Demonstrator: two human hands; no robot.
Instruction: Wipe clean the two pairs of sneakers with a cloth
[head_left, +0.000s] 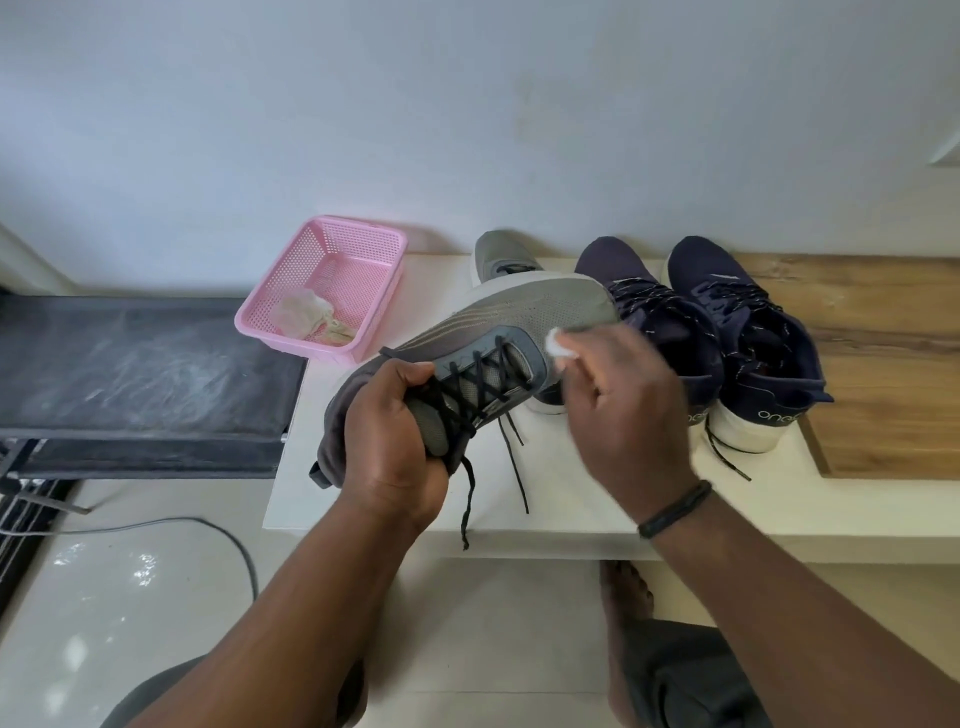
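Note:
My left hand (395, 441) grips a grey sneaker (519, 317) at its heel and tongue, holding it tilted above the white ledge (561, 499), toe pointing up and right. My right hand (623, 405) holds a small white cloth (555, 344) pressed against the grey sneaker's side near the toe. The second grey sneaker (496, 257) stands behind it against the wall, mostly hidden. Two navy sneakers (649, 312) (748, 332) with white soles stand side by side on the ledge to the right, heels toward me.
A pink plastic basket (358, 249) holding a crumpled used cloth (306, 317) sits at the ledge's left end. A dusty black surface (135, 364) lies left, a wooden board (883, 364) right. A cable (208, 525) runs across the tiled floor.

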